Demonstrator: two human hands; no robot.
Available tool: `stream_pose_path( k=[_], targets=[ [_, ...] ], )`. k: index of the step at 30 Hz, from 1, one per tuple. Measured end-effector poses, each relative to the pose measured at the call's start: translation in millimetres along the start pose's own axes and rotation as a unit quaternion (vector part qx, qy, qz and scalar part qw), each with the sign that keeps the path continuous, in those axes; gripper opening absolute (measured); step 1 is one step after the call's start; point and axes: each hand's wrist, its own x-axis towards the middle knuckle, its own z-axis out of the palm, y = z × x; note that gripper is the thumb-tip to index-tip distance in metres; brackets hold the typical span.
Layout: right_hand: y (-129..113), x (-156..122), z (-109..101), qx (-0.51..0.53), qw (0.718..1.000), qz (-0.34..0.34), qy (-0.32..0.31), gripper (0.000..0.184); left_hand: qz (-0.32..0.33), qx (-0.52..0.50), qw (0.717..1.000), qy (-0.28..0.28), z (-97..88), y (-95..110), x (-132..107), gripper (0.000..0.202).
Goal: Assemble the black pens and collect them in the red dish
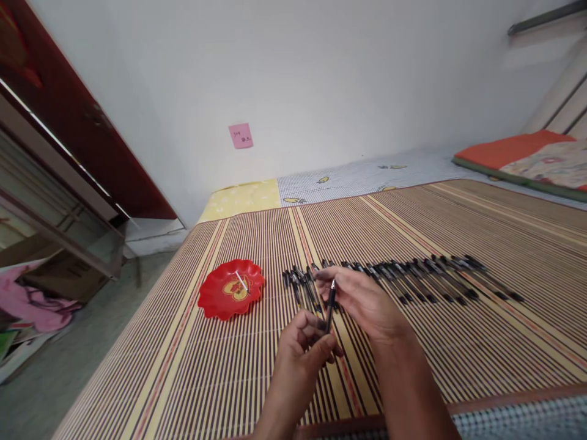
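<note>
My left hand [305, 345] is closed around the lower part of a black pen [330, 308], which points upward with its silver tip showing. Close beside that tip is my right hand [362, 299], its fingers reaching left behind the pen with nothing visible in them. Just beyond both hands, a long row of black pens [415, 278] lies slantwise across the striped mat. Some pens [300, 287] at the row's left end lie close together, partly hidden by my hands. To the left, a red scalloped plate [208, 299] holds a thin white stick [241, 281] with a dark end.
The striped bamboo mat [156, 342] covers the bed, with patterned cloth [339, 177] along the wall. A pink note [241, 135] is stuck on the white wall. Folded orange bedding [509, 150] lies at the far right. Beyond the bed's left edge are floor and a red door [92, 122].
</note>
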Motion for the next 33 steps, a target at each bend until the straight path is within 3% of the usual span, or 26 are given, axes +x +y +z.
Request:
stream_pose_path(
  k=[4, 10, 18, 23, 25, 28, 30, 33],
  targets=[
    [0.8, 0.4, -1.2, -0.030, 0.999, -0.025, 0.003, 0.019, 0.012, 0.044, 0.999, 0.025, 3.7, 3.1, -1.6, 0.017],
    [3.1, 3.3, -4.2, -0.072, 0.997, -0.019, 0.019, 0.025, 0.064, 0.191, 0.975, 0.089, 10.3, -4.1, -1.7, 0.010],
    [2.2, 6.0, 3.8, -0.181, 0.982, -0.014, 0.061, 0.028, 0.172, 0.446, 0.854, 0.205, -1.7, -28.0, 0.5, 0.014],
    [1.2, 7.6, 10.7, -0.211, 0.975, -0.012, 0.074, 0.029, 0.198, 0.490, 0.818, 0.228, -9.6, -32.0, 2.1, 0.015],
    [0.9, 8.6, 13.8, -0.214, 0.973, -0.014, 0.087, 0.028, 0.189, 0.466, 0.833, 0.233, -10.1, -30.1, 4.5, 0.012],
    [3.4, 11.2, 17.6, -0.205, 0.972, -0.017, 0.111, 0.027, 0.114, 0.321, 0.919, 0.200, -8.6, -23.4, 9.0, 0.009],
    [7.7, 13.2, 18.0, -0.198, 0.975, -0.012, 0.098, 0.024, 0.064, 0.208, 0.961, 0.170, -9.8, -17.7, 11.8, 0.013],
    [18.4, 15.5, 13.9, -0.192, 0.980, 0.003, 0.053, 0.022, 0.063, 0.139, 0.974, 0.165, -21.1, -9.3, 15.2, 0.016]
  ],
)
